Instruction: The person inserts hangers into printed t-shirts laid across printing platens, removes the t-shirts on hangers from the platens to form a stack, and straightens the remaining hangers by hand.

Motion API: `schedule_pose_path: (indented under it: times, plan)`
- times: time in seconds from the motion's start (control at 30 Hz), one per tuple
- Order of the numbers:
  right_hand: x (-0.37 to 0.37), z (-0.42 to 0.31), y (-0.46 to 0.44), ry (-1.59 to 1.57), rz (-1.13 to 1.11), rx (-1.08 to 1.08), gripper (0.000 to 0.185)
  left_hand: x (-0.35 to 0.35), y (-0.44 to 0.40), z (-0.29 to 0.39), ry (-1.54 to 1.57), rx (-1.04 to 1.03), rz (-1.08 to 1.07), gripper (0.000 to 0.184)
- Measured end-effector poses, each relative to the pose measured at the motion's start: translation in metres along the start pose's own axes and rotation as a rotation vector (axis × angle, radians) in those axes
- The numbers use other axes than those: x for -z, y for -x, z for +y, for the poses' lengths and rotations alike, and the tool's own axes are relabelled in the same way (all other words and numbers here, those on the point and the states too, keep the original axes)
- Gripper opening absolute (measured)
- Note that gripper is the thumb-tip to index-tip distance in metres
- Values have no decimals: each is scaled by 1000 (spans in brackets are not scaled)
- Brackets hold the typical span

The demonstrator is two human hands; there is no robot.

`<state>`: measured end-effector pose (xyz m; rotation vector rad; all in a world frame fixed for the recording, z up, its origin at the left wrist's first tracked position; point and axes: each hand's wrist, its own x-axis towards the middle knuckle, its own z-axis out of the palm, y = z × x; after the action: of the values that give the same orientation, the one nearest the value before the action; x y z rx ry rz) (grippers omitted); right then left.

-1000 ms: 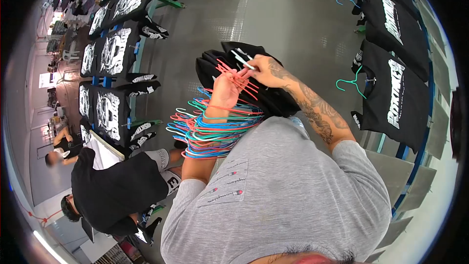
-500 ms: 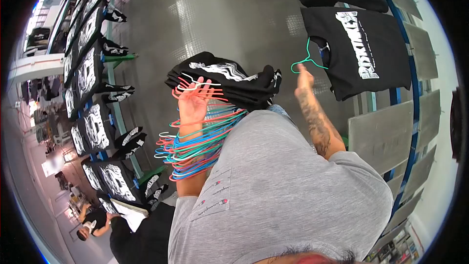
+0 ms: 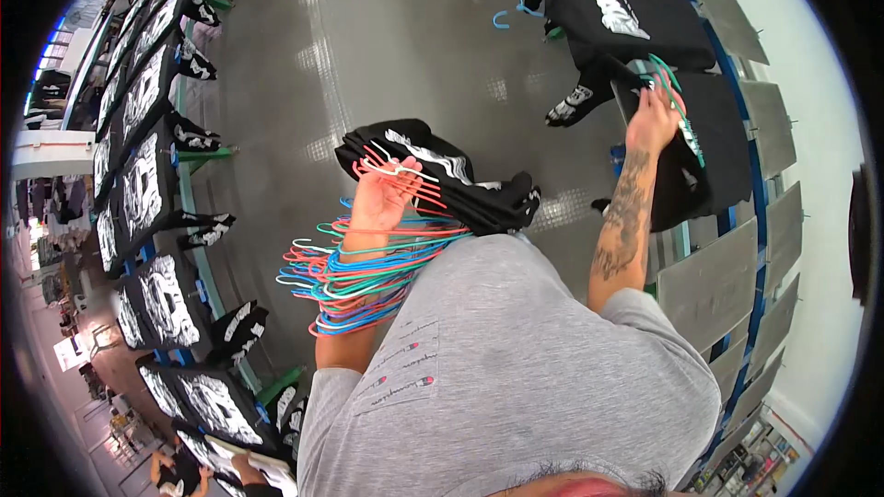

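My left hand (image 3: pixel 385 195) is curled around the hooks of several red and white hangers (image 3: pixel 405 170). Folded black sweatshirts (image 3: pixel 488 193) with white print hang from them. Many loose plastic hangers (image 3: pixel 368 276) in blue, green, red and white are stacked along my left forearm. Over at the right-hand rack, my right hand (image 3: pixel 654 120) grips a green hanger (image 3: pixel 665 74) together with the neck area of a black printed sweatshirt (image 3: pixel 686 175). That sweatshirt is bunched and partly raised off its board; my fingers hide some of the hanger.
Another black sweatshirt (image 3: pixel 599 5) lies on the rack farther ahead, with a blue hanger (image 3: pixel 516 17) at its neck. Grey metal boards (image 3: pixel 704 267) line the right side. To the left runs a rack of black printed garments (image 3: pixel 170 299). Another person (image 3: pixel 180 474) is at lower left.
My right hand has moved forward and right, closing on the green hanger and lifting the sweatshirt's neck end off its flat position. The garments in my left hand have shifted slightly right.
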<state>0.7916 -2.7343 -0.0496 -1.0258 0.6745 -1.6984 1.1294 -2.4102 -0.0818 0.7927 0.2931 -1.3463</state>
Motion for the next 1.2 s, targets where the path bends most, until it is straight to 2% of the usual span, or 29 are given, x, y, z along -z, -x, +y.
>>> schedule_pose_path:
  times: [0.07,0.13,0.2,0.27,0.3,0.33,0.4,0.43,0.53,0.57,0.7,0.73,0.8,0.83,0.87,0.9,1.0,1.07,1.13,1.17,1.2]
  plan:
    - [-50,26,-16,301,-183,-59,49,-2,-17,24,-14,59,-10,23]
    - [-106,16,11,517,-550,-216,50,-13,-25,48,-96,45,-2,29]
    - [-176,-31,46,730,-966,-405,49,-16,-34,74,-133,38,-31,28]
    - [-226,-75,49,902,-1183,-414,43,-13,-46,96,-127,43,-36,29]
    - [-238,-85,47,921,-1107,-273,30,-11,-49,106,-144,32,-41,29]
    - [-256,-93,45,966,-929,-405,23,-9,-51,115,-158,21,-43,29]
    - [-276,-89,33,1034,-840,-413,34,-3,-55,130,-182,-18,-20,28]
    - [-284,-71,28,1042,-926,-326,41,1,-57,137,-183,-37,-8,28]
    - [-331,-46,10,944,-927,-381,40,5,-54,155,-194,-130,33,28]
    - [-347,-43,-6,935,-923,-150,40,7,-54,164,-183,-154,23,29]
    - [-399,-94,-50,981,-782,106,40,15,-50,181,-212,-245,32,30]
    - [-398,-77,-56,911,-819,233,40,12,-50,182,-236,-265,51,30]
    - [-394,-20,-57,947,-943,296,40,3,-45,186,-292,-305,73,31]
    - [-384,34,-49,1056,-1041,213,41,9,-50,187,-240,-311,49,31]
    - [-367,81,-38,1122,-968,108,39,11,-50,187,-258,-310,64,31]
    - [-375,98,-23,1179,-900,7,39,11,-49,188,-274,-318,81,30]
    - [-385,87,-47,787,-866,-192,43,10,-57,194,-247,-359,118,29]
    - [-400,66,-65,839,-951,-79,40,9,-61,198,-228,-364,121,29]
    - [-401,118,-46,781,-1014,111,42,0,-65,201,-207,-376,164,29]
    - [-384,176,-40,783,-1030,-76,42,-6,-69,203,-195,-381,183,28]
    - [-378,210,-38,939,-1104,-122,41,-12,-71,200,-180,-387,209,28]
